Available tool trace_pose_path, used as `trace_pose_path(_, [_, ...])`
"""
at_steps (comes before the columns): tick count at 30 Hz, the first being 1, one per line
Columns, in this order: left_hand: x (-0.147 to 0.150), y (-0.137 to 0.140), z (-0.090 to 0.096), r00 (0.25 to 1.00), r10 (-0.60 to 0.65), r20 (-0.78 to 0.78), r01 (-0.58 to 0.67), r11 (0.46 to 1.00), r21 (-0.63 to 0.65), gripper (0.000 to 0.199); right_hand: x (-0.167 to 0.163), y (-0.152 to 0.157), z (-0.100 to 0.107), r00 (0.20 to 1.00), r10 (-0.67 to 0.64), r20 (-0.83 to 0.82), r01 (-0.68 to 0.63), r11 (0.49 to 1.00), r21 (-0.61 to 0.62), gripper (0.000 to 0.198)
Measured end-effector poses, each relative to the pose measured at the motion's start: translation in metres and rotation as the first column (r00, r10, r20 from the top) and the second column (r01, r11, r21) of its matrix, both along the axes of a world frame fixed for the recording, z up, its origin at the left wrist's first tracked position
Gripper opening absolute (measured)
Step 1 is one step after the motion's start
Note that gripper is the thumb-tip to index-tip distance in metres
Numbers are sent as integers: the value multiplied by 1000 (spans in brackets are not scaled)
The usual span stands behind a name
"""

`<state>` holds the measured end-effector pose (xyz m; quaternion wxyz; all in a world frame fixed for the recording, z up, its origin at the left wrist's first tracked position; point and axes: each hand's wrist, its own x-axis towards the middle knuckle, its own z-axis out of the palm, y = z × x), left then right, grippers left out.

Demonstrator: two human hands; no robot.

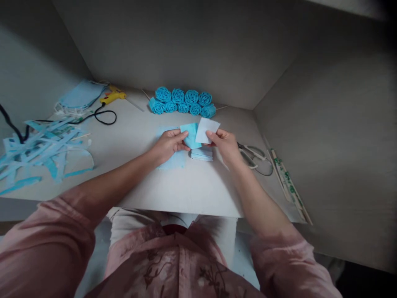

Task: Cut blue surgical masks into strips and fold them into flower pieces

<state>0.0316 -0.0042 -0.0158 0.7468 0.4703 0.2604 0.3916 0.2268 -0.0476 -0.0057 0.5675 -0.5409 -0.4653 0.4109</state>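
My left hand (170, 145) pinches a small blue fabric piece (191, 135) between thumb and fingers. Held in my right hand (223, 142) is a white fabric piece (207, 129), whose left edge overlaps the blue one. Both pieces are raised a little above the table. Just below them lies a small stack of pale blue cut pieces (202, 155). A thin light blue sheet (173, 160) lies flat under my left hand. Scissors with white handles (252, 156) rest beside my right wrist, partly hidden by it.
Blue fabric roses (183, 101) sit in two rows at the back. A yellow glue gun (114, 95), its black cord and a stack of face masks (81, 96) are at the back left. Blue strips (46, 145) are heaped at left. Wooden sticks (287, 180) lie along the right wall.
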Motion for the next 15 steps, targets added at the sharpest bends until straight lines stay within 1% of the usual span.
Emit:
trace_pose_path(2, [-1,1,-1,1000,-1,-4,1,1000,13,31,8,1,2,995,-76,-69,78,997,30,32])
trace_pose_path(4, [-2,3,-2,1000,0,-20,1,998,55,29,14,1,5,984,-109,-138,117,992,49,31])
trace_pose_path(5, [-2,3,-3,999,12,-34,-9,995,100,27,16,2,6,980,-106,-167,117,992,53,31])
trace_pose_path(7, [-3,4,-4,996,64,-69,-45,968,247,18,19,2,7,973,-79,-217,91,995,47,31])
trace_pose_path(8, [-3,4,-4,991,101,-84,-68,940,334,13,19,2,8,969,-62,-240,73,997,40,32])
trace_pose_path(10, [-4,4,-4,979,173,-104,-101,864,494,6,17,1,8,959,-22,-282,31,999,27,32])
trace_pose_path(12, [-6,3,-2,964,239,-119,-118,780,614,12,13,-2,9,946,34,-323,-26,999,27,31])
trace_pose_path(15, [-8,2,-1,934,336,-124,-134,647,751,19,1,-7,13,916,123,-383,-119,992,35,30])
